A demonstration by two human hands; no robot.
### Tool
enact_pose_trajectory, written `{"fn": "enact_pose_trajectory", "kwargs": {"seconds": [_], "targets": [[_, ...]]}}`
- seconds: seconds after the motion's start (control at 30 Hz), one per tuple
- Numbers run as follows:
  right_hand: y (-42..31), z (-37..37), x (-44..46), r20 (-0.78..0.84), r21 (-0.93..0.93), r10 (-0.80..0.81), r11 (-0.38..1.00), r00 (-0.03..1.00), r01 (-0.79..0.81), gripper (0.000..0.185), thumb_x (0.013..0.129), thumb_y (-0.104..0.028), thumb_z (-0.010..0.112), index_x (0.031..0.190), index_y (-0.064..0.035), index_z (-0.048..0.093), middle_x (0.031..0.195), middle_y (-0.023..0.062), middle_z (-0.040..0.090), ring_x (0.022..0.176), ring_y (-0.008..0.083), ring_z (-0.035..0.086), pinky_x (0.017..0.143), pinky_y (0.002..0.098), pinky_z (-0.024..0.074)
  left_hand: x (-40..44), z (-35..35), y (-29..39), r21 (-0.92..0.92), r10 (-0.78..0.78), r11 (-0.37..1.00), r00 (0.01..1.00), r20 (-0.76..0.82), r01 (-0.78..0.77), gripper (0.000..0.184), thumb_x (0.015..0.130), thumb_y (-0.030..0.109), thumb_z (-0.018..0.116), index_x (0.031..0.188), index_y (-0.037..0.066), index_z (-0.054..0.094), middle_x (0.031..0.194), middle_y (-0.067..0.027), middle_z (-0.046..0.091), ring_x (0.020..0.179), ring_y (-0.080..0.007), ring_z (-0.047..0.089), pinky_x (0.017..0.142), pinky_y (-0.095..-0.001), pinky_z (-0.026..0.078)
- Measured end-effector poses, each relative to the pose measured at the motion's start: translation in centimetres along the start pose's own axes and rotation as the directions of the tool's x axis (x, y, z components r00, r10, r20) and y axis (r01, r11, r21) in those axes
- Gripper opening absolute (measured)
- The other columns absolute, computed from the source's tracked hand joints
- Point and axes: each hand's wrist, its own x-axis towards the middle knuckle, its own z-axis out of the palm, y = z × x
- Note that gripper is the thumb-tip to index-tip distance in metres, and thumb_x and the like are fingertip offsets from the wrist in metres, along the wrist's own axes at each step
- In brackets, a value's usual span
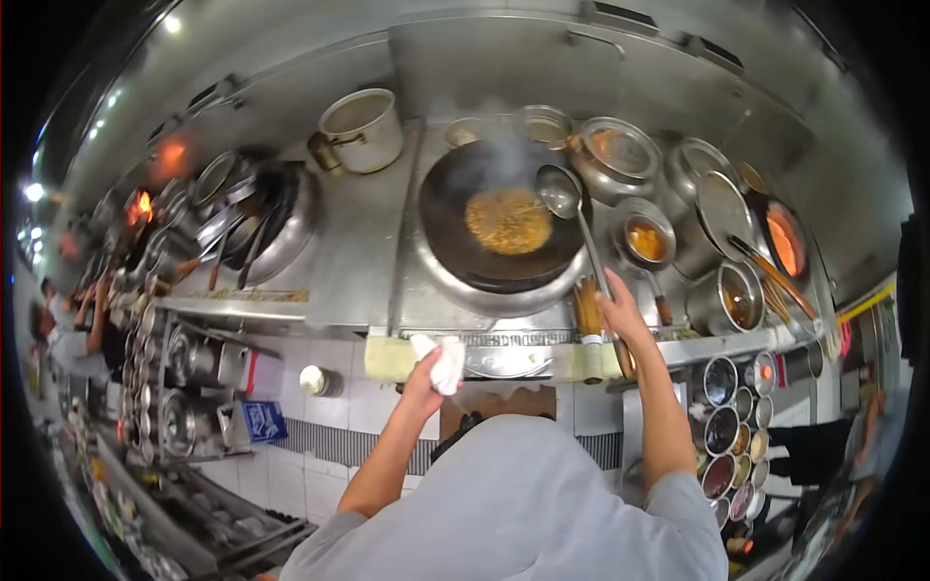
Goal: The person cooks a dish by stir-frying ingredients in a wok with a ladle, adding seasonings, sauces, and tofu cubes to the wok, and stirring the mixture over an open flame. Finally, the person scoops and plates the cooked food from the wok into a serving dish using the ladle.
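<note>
A large dark wok point(453, 208) sits on the stove in front of me, with golden-brown food point(509, 221) in its middle and steam rising. My right hand point(625, 305) is closed round the long handle of a metal ladle point(558, 190), whose bowl hangs over the wok's right side. Below the wok's left side, near the counter edge, my left hand point(422, 382) grips a folded white cloth point(444, 362). Close beside my right hand stands a bottle-like container point(589, 320) with a pale lower end.
A tall metal pot point(362, 131) stands left of the wok. To the right are a lidded pot point(616, 160), a pan of orange liquid point(646, 240) and a strainer point(722, 215). Flames point(140, 206) burn at the far left, near another person point(73, 344). Several ingredient bowls point(721, 381) sit lower right.
</note>
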Motion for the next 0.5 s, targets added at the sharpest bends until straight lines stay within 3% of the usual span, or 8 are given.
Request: {"fn": "enact_pose_trajectory", "kwargs": {"seconds": [0.03, 0.07, 0.1, 0.13, 0.27, 0.33, 0.37, 0.5], "targets": [[5.1, 1.6, 5.8, -0.097, -0.349, -0.406, 0.869, 0.909, 0.351, 0.062, 0.091, -0.013, 0.055, 0.146, -0.0077, 0.027, 0.074, 0.0084, 0.059, 0.047, 0.0167, 0.052, 0.046, 0.0304, 0.0473, -1.1, 0.5, 0.3, 0.028, 0.022, 0.999, 1.000, 0.008, -0.022, 0.037, 0.094, 0.031, 0.052, 0.119, 0.005, 0.052, 0.101, -0.0125, 0.064, 0.083, -0.0278, 0.064, 0.059, -0.0407, 0.052], [9.0, 2.6, 10.8, -0.046, -0.666, -0.752, 0.514, 0.658, 0.541, 0.061, 0.091, -0.013, 0.056, 0.145, -0.0073, 0.028, 0.080, 0.0106, 0.062, 0.051, 0.0191, 0.056, 0.051, 0.0308, 0.0497, -2.0, 0.9, 0.8, 0.056, 0.037, 0.998, 0.999, 0.024, -0.038, 0.037, 0.094, 0.031, 0.052, 0.120, 0.005, 0.052, 0.102, -0.0124, 0.064, 0.084, -0.0275, 0.064, 0.059, -0.0410, 0.053], [3.9, 3.7, 10.4, -0.082, -0.533, -0.376, 0.799, 0.923, 0.278, 0.061, 0.091, -0.014, 0.056, 0.145, -0.0071, 0.028, 0.086, 0.0120, 0.063, 0.054, 0.0211, 0.058, 0.055, 0.0314, 0.0509, -2.3, 0.4, 0.8, 0.052, 0.039, 0.998, 0.999, 0.025, -0.041, 0.037, 0.094, 0.031, 0.052, 0.120, 0.005, 0.052, 0.102, -0.0124, 0.064, 0.084, -0.0275, 0.064, 0.059, -0.0410, 0.053], [-1.5, 5.5, 9.1, -0.044, -0.389, 0.082, 0.916, 0.996, -0.092, 0.061, 0.091, -0.015, 0.056, 0.145, -0.0070, 0.028, 0.092, 0.0133, 0.064, 0.058, 0.0231, 0.060, 0.058, 0.0321, 0.0521, -2.9, -0.7, 0.6, 0.065, 0.060, 0.996, 0.998, -0.029, -0.058, 0.038, 0.094, 0.032, 0.052, 0.121, 0.005, 0.051, 0.102, -0.0124, 0.064, 0.084, -0.0272, 0.065, 0.059, -0.0412, 0.054], [-0.6, 9.8, 11.5, 0.057, -0.095, 0.109, 0.990, 0.992, -0.103, 0.062, 0.091, -0.015, 0.056, 0.145, -0.0073, 0.027, 0.088, 0.0099, 0.061, 0.053, 0.0192, 0.055, 0.050, 0.0312, 0.0491, -6.0, -3.7, 0.2, 0.006, 0.117, 0.993, 0.981, -0.155, -0.118, 0.035, 0.093, 0.028, 0.056, 0.118, 0.003, 0.050, 0.095, -0.0122, 0.064, 0.078, -0.0255, 0.065, 0.056, -0.0415, 0.056], [-1.3, 10.4, 8.6, 0.297, 0.086, 0.175, 0.974, 0.939, -0.209, 0.061, 0.092, -0.014, 0.055, 0.146, -0.0094, 0.027, 0.076, 0.0049, 0.053, 0.049, 0.0141, 0.049, 0.042, 0.0299, 0.0438, -6.6, -6.9, -0.4, -0.023, 0.099, 0.994, 0.984, -0.148, -0.104, 0.035, 0.093, 0.028, 0.055, 0.119, 0.004, 0.050, 0.097, -0.0122, 0.064, 0.080, -0.0258, 0.065, 0.055, -0.0417, 0.056], [-2.9, 10.2, 6.0, 0.319, 0.093, 0.217, 0.962, 0.922, -0.259, 0.060, 0.091, -0.012, 0.054, 0.145, -0.0098, 0.027, 0.069, 0.0015, 0.044, 0.046, 0.0098, 0.043, 0.037, 0.0286, 0.0384, -6.9, -7.8, -0.5, 0.007, 0.133, 0.991, 0.974, -0.183, -0.133, 0.037, 0.094, 0.031, 0.052, 0.119, 0.004, 0.050, 0.097, -0.0118, 0.064, 0.081, -0.0259, 0.065, 0.057, -0.0408, 0.056], [-1.9, 5.3, 3.0, 0.350, -0.081, 0.201, 0.980, 0.915, -0.184, 0.062, 0.091, -0.013, 0.054, 0.146, -0.0093, 0.025, 0.075, 0.0070, 0.053, 0.048, 0.0132, 0.049, 0.038, 0.0287, 0.0404, -7.3, -9.8, 0.0, 0.019, 0.184, 0.982, 0.947, -0.263, -0.185, 0.038, 0.095, 0.033, 0.050, 0.119, 0.003, 0.051, 0.096, -0.0115, 0.064, 0.080, -0.0250, 0.065, 0.057, -0.0393, 0.055]]}}
